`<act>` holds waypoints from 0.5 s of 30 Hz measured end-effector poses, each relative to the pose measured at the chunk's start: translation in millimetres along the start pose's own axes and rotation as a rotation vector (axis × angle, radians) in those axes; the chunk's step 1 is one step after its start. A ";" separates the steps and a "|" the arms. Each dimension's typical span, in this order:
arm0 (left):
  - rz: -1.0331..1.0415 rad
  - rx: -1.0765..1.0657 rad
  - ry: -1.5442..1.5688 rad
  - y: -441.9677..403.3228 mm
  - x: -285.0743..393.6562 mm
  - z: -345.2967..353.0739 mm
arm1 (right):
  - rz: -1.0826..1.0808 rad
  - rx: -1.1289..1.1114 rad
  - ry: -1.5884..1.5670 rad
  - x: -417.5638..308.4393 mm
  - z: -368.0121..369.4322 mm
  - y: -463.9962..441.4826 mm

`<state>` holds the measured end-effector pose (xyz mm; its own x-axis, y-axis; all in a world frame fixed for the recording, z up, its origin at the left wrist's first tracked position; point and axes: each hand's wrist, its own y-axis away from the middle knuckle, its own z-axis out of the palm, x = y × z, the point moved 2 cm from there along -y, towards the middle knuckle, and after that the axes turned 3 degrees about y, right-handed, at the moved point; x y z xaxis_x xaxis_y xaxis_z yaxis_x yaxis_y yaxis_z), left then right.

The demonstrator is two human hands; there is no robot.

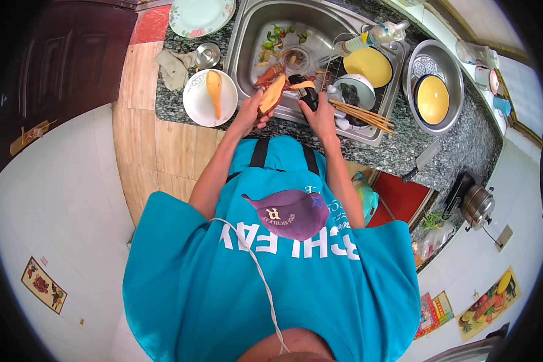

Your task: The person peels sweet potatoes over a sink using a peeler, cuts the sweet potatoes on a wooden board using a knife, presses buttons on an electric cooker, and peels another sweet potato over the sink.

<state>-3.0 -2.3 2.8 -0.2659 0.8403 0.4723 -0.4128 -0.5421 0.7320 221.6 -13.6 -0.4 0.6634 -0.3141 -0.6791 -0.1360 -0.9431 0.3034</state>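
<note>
My left hand (253, 113) is wrapped around a partly peeled sweet potato (273, 95), its orange flesh facing up and reddish skin left along the side. My right hand (321, 114) grips a black-handled peeler (308, 96) beside it, at the front edge of the sink. An orange strip of peel (301, 85) lies at the peeler; its blade is not clear. Just beyond, an unpeeled reddish sweet potato (269, 75) rests in the sink (245, 60). To the left, a white bowl (194, 108) holds a peeled sweet potato (214, 90).
Green and red scraps (274, 37) lie in the sink. On its right stand a yellow bowl (368, 65), chopsticks (368, 117) and a plastic bottle (377, 36). A steel basin (455, 78) and a knife (427, 155) are farther right. A floral plate (202, 15) sits back left.
</note>
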 end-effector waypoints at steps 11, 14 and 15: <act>0.070 0.066 -0.047 -25.4 -7.9 -4.4 | 0.060 -0.047 0.441 -19.4 -11.5 3.7; 0.064 0.044 -0.010 -25.3 -9.6 -5.4 | 0.053 -0.052 0.139 -33.2 -12.2 10.2; 0.052 0.037 -0.021 -25.3 -7.2 -3.1 | 0.026 -0.046 -0.073 -38.7 -12.7 12.1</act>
<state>6.7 5.4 -20.6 -0.2679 0.8111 0.5199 -0.3665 -0.5849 0.7236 203.6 -11.5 38.1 0.6049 -0.3469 -0.7168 -0.1175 -0.9292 0.3505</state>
